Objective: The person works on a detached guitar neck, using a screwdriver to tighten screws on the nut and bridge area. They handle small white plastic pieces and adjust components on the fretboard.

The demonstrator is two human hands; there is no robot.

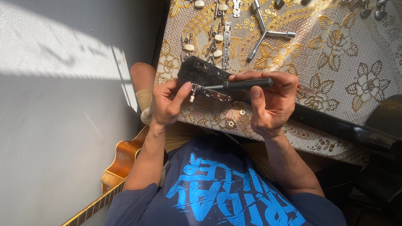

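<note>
My left hand (167, 102) pinches one tuner strip (209, 93) against the black guitar headstock (201, 73) at the tabletop's (335, 92) near edge. My right hand (270, 102) grips one screwdriver (243, 85), its tip on the strip. One three-way wrench (266, 31) lies near the far edge.

No packages, labels, signs or screens.

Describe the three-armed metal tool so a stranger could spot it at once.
Look at the table covered by a gold floral cloth. Beyond the black guitar headstock, near the far edge, lies the Y-shaped socket wrench. Unlike the small tuning pegs beside it, it has three long arms.
</note>
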